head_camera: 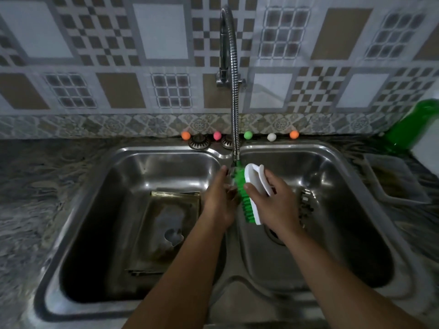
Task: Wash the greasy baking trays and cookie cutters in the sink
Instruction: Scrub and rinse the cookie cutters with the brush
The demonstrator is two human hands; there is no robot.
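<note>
A greasy baking tray is lying flat in the left basin of the steel sink, its metal dull and smeared with a pale patch near the middle, while small metal cookie cutters are sitting in the right basin behind your right wrist. Your right hand is gripping the white handle of a green-bristled scrub brush, fingers curled round it, under the flexible faucet. Your left hand is resting straight-fingered against the bristles, holding nothing.
</note>
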